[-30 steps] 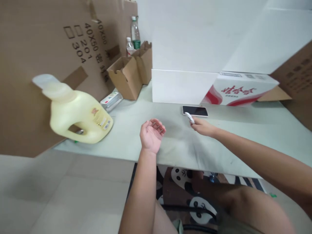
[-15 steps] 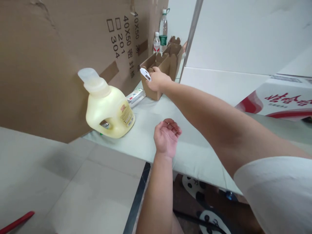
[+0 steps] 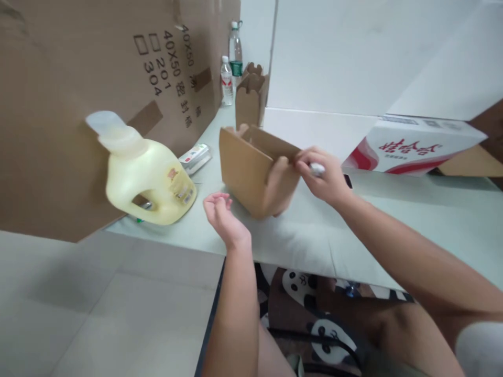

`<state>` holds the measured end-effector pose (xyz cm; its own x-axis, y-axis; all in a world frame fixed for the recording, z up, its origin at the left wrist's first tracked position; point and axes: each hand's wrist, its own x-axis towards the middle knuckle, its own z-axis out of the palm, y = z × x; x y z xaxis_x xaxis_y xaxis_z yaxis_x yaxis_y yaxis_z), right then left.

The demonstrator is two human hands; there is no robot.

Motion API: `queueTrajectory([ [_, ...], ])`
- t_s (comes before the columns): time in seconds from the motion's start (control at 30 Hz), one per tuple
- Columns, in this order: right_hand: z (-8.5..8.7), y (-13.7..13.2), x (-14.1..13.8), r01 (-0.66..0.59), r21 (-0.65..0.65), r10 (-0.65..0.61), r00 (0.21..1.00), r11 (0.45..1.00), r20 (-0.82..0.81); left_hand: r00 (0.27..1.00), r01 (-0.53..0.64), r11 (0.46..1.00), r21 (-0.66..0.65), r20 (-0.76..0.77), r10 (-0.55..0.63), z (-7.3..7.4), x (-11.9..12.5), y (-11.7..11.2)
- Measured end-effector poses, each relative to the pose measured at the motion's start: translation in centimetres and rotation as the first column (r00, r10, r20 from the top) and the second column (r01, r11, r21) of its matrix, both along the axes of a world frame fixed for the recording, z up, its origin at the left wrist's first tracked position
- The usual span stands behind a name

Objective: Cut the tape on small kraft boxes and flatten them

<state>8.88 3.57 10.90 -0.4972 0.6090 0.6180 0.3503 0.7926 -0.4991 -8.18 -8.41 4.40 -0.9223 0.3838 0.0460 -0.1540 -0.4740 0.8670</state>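
My right hand [image 3: 320, 175] grips the rim of a small open cardboard box [image 3: 251, 167] and also holds a small white object [image 3: 316, 169] between its fingers. The box is tilted and sits near the middle of the pale table [image 3: 412, 220]. My left hand [image 3: 222, 212] rests at the table's front edge, palm up, fingers loosely curled, just left of the box and not touching it. Whether anything lies in its palm I cannot make out. A pale yellow detergent jug [image 3: 147, 175] stands to the left.
A big cardboard sheet [image 3: 58, 104] leans along the left. Another small cardboard box [image 3: 251, 97] and two water bottles [image 3: 231, 63] stand at the back. A small packet [image 3: 194, 157] lies by the jug. A white and red carton [image 3: 408, 144] sits at the right.
My right hand reached from the phone to the boxes at the back left, then pulled one box toward me to the table's middle. My left hand stayed at the front edge.
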Motion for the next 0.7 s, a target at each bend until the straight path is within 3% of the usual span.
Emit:
queueTrajectory([
  [0.07, -1.3, -3.5, 5.6, 0.073, 0.029, -0.071, 0.995, 0.997, -0.071, 0.999, 0.034, 0.999, 0.000, -0.028, -0.034, -0.1, 0.1, 0.1],
  [0.13, -2.8, -6.2, 10.3, 0.205, 0.050, -0.194, 0.967, 0.978, -0.162, 0.981, 0.179, 0.984, 0.005, -0.081, -0.178, -0.2, 0.9, 0.3],
  [0.23, -4.7, -8.5, 14.9, 0.363, -0.003, -0.345, 0.884, 0.932, -0.314, 0.859, 0.488, 0.872, -0.028, -0.161, -0.486, -0.1, 3.5, 0.9],
  [0.33, -6.1, -9.1, 17.3, 0.423, -0.110, -0.429, 0.808, 0.900, -0.404, 0.737, 0.645, 0.761, -0.071, -0.204, -0.644, -0.1, 6.7, 1.6],
  [0.5, -7.8, -8.7, 20.0, 0.466, -0.218, -0.512, 0.733, 0.857, -0.448, 0.683, 0.703, 0.708, -0.065, -0.215, -0.698, -0.7, 10.6, 2.9],
  [0.57, -8.5, -8.6, 21.0, 0.443, -0.242, -0.505, 0.736, 0.863, -0.451, 0.672, 0.715, 0.697, -0.063, -0.215, -0.709, -0.8, 11.5, 3.4],
  [0.7, -9.3, -8.5, 22.6, 0.330, -0.232, -0.399, 0.817, 0.915, -0.415, 0.658, 0.724, 0.685, -0.085, -0.213, -0.722, -0.8, 12.8, 4.5],
])
